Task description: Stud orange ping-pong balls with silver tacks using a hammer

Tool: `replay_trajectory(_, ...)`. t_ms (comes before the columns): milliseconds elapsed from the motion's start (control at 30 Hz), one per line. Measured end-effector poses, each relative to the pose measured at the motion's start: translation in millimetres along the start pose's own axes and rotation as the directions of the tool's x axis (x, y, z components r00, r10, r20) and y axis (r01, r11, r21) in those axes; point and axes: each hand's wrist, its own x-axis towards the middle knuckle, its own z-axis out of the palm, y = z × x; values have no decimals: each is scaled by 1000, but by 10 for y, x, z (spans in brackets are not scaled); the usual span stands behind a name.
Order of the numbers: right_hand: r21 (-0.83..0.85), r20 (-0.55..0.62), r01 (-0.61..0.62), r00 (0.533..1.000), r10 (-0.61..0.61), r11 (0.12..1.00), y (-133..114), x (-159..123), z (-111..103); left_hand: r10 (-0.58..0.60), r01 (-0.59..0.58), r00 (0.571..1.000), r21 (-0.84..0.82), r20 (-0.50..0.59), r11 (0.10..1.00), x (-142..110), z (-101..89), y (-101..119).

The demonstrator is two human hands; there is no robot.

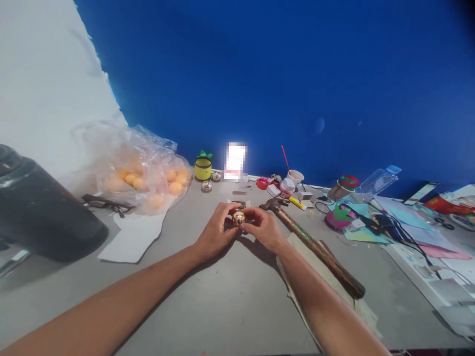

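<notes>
Between the fingertips of both hands sits a small shiny gold ball (239, 218) with dark spots or holes. My left hand (218, 231) pinches it from the left, thumb below and fingers above. From the right, my right hand (262, 228) grips the same ball between thumb and fingers. Just behind the fingers lies a small dark flat piece (239, 204), partly hidden. A claw hammer (315, 247) with a worn wooden handle lies to the right, resting partly on a pale cloth (297, 257). Two similar metallic balls (207, 186) stand farther back.
Clear bags of oranges (141, 173), glasses (107, 203) and a large dark bottle (48, 207) occupy the left. Along the blue wall stand a yellow pot (203, 169) and a white cup (296, 176). Papers (411, 217), cables and a plastic bottle (380, 183) crowd the right.
</notes>
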Motion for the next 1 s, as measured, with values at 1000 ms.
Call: replay_trajectory(1000,-379,65,195,981,-184,905,-11,-44,30,-319,412,908,-435,271,801,45,-49,89)
